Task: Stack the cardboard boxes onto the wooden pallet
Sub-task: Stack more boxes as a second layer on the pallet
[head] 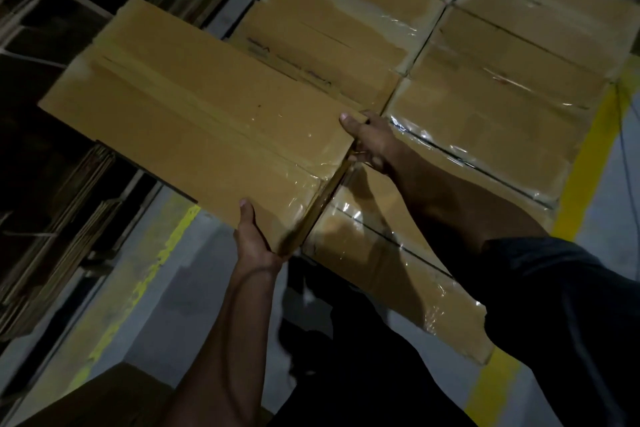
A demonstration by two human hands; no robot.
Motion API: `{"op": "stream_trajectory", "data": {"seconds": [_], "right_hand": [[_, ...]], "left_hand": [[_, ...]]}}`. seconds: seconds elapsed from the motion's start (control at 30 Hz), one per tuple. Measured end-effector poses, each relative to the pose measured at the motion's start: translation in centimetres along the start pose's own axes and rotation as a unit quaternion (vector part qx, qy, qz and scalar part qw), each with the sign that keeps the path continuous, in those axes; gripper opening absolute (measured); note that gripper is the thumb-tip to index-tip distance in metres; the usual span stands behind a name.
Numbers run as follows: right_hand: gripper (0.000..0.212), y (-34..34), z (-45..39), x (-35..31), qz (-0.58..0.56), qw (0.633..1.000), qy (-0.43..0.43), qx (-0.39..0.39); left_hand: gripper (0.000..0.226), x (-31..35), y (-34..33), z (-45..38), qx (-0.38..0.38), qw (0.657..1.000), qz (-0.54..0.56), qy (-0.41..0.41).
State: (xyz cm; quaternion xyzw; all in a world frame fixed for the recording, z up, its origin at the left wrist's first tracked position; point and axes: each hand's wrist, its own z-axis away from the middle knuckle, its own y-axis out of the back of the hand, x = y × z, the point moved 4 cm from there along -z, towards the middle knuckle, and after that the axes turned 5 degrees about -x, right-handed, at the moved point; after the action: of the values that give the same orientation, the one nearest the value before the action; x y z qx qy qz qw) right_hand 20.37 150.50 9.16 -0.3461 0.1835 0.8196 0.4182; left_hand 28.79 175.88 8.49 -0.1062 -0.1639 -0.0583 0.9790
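While both hands, left hand (254,239) and right hand (369,142), grip carried box (194,121) by near edge only, far end may sag, snag stacked boxes (502,107).

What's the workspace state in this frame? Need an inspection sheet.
Surface: grey floor with yellow lines; pallet not visible.
Job's things: taped stacked boxes laid side by side; held box above their left edge.
Clutter: brown box corner, bottom left.
Hands: left hand and right hand grip the held box's near end.
Cables: thin wire, right edge.
Surroundings: flat cardboard stacks at left; dim lighting.
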Motion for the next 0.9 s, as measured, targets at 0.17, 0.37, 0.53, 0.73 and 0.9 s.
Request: {"op": "stream_trajectory", "data": {"seconds": [0.17, 0.37, 0.53, 0.73, 0.9], "right_hand": [[0.053, 0.4, -0.6, 0.5, 0.019, 0.999, 0.003, -0.030], [0.068, 1.2, -1.1, 0.4, 0.032, 0.999, 0.001, -0.032], [0.059, 1.2, -1.1, 0.2, 0.025, 0.999, -0.004, -0.046], [0.036, 1.4, -2.1, 0.2, 0.033, 0.998, -0.006, -0.056], [0.041, 1.3, -2.1, 0.0, 0.036, 0.998, 0.009, -0.057]], "left_hand": [[0.052, -0.3, -0.1, -0.1, 0.006, 1.000, -0.003, 0.011], [0.063, -0.3, 0.0, 0.2, 0.032, 0.999, -0.014, -0.003], [0.068, -0.4, -0.1, 0.4, 0.025, 1.000, -0.007, -0.009], [0.048, -0.4, -0.6, 0.1, -0.002, 1.000, -0.012, -0.014], [0.051, -0.4, -0.4, -0.4, -0.009, 1.000, -0.001, -0.005]]}}
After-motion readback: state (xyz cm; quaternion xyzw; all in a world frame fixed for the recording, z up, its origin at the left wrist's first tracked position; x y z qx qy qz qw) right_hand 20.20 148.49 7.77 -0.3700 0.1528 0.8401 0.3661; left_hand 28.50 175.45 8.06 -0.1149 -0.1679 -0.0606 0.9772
